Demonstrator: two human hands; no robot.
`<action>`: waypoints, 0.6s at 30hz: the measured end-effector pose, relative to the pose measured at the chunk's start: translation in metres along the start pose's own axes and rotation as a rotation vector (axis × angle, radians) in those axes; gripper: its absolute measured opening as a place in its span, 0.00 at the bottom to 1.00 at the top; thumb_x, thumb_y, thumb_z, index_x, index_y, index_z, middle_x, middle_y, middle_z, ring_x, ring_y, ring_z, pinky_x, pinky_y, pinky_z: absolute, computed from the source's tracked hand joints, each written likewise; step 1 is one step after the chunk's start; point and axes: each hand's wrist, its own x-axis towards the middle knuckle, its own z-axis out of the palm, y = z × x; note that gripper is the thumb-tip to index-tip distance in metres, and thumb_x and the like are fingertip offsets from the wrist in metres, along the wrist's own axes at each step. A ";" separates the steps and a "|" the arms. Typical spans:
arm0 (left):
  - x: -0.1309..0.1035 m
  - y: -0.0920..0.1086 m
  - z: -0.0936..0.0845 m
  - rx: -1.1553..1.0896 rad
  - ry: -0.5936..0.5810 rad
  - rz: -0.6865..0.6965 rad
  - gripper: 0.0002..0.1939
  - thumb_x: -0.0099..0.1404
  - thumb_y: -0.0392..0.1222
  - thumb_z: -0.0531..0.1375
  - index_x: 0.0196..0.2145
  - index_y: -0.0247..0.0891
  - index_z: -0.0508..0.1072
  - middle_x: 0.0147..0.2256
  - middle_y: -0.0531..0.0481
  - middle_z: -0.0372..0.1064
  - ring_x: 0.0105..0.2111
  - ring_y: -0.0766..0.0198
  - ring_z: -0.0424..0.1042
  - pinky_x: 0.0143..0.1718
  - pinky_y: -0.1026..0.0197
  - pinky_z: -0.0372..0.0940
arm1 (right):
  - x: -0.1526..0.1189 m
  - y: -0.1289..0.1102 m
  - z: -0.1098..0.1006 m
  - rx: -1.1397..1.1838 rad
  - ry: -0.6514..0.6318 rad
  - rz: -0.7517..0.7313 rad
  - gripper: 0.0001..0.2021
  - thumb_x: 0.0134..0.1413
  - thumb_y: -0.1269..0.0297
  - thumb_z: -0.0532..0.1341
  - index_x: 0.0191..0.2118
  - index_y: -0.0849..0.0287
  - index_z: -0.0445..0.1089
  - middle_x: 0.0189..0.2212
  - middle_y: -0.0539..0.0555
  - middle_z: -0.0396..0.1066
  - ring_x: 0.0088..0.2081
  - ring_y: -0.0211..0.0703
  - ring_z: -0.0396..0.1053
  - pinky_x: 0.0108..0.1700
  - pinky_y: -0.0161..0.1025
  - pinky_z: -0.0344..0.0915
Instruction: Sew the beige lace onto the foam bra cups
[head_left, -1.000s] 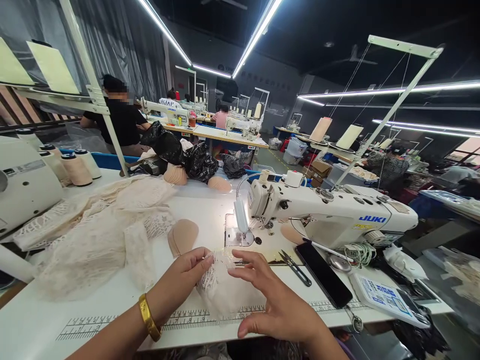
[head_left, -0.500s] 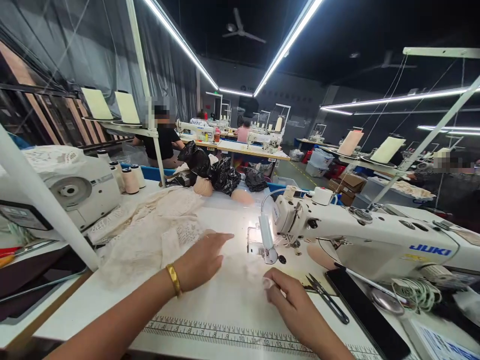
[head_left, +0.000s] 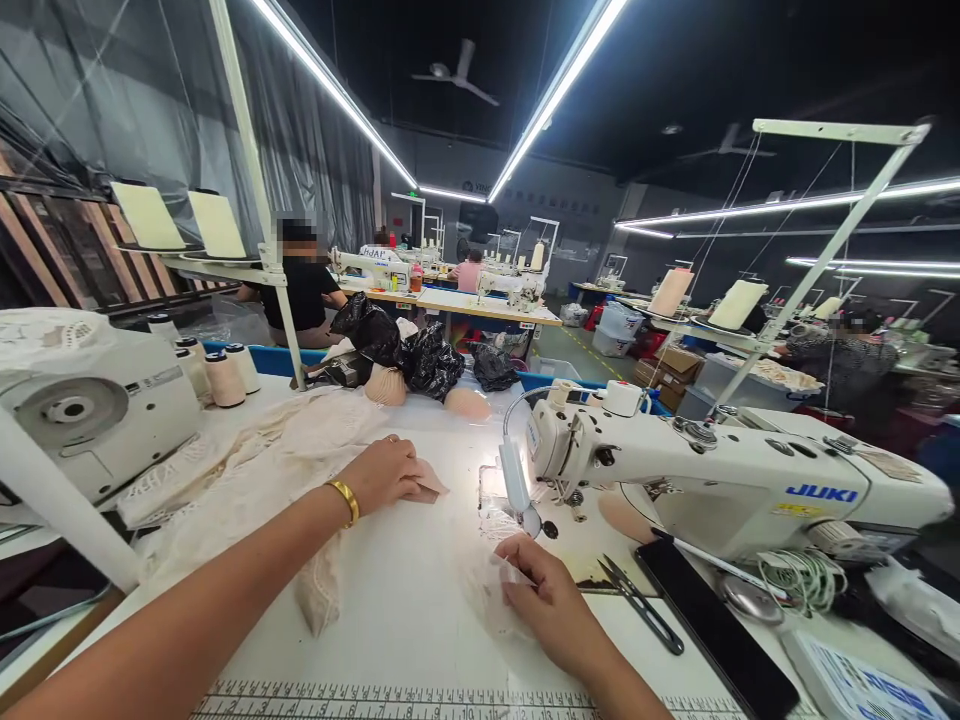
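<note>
Evidently the left hand [head_left: 386,475] has its fingers closed over a beige pad [head_left: 431,484], whose pointed end sticks out toward the sewing machine [head_left: 720,490]. The grip from above seems to leave that tip free. The right hand [head_left: 544,600] curls its fingers and thumb on a sheer lace piece [head_left: 480,595], which lies on the white table [head_left: 397,620] with its patterned edge close by the needle area; that hold probably keeps the flimsy fabric from sliding. A small lamp [head_left: 514,475] stands over this spot, presumably to light the stitching. Beyond the left forearm, a heap of lace [head_left: 255,475] spreads loosely, likely within easy reach on purpose. Snips [head_left: 641,602] lie just right of the right hand, beside a dark phone [head_left: 716,625], handy for thread by the look of it.

"JUKI" reads in blue on the machine, above a yellow mark too blurred to make out. A ruler strip [head_left: 420,700] along the near edge shows numbers, 10 among them. The blue print on the white box [head_left: 862,680] is unreadable. Far off, a machine cover [head_left: 377,253] seems to say "HJAP".
</note>
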 end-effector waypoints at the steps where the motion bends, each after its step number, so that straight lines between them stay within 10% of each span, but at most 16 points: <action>1: 0.001 -0.001 -0.002 -0.024 0.035 0.010 0.09 0.69 0.38 0.62 0.33 0.42 0.82 0.39 0.45 0.79 0.40 0.51 0.75 0.44 0.53 0.66 | 0.000 0.000 -0.001 0.018 0.002 0.009 0.06 0.63 0.59 0.59 0.38 0.55 0.67 0.27 0.45 0.60 0.30 0.40 0.58 0.34 0.37 0.56; 7: -0.016 0.034 -0.025 -0.239 0.367 -0.090 0.22 0.79 0.48 0.46 0.49 0.39 0.79 0.49 0.41 0.78 0.48 0.52 0.73 0.52 0.53 0.66 | 0.004 -0.008 -0.006 -0.052 0.115 -0.121 0.17 0.68 0.49 0.59 0.33 0.56 0.72 0.34 0.50 0.65 0.38 0.44 0.64 0.43 0.41 0.61; 13: -0.048 0.124 -0.028 -0.865 -0.235 -0.182 0.18 0.70 0.55 0.56 0.34 0.40 0.77 0.31 0.53 0.73 0.32 0.61 0.69 0.31 0.63 0.60 | 0.007 -0.009 -0.007 0.176 0.167 -0.014 0.16 0.63 0.46 0.65 0.40 0.53 0.69 0.32 0.48 0.68 0.34 0.42 0.64 0.37 0.37 0.61; 18: -0.043 0.145 -0.011 -0.766 -0.205 -0.249 0.14 0.67 0.51 0.55 0.33 0.40 0.75 0.27 0.55 0.66 0.29 0.61 0.64 0.31 0.61 0.55 | 0.000 -0.018 -0.013 0.080 0.179 -0.034 0.23 0.68 0.40 0.58 0.35 0.56 0.70 0.29 0.48 0.66 0.31 0.41 0.64 0.35 0.37 0.60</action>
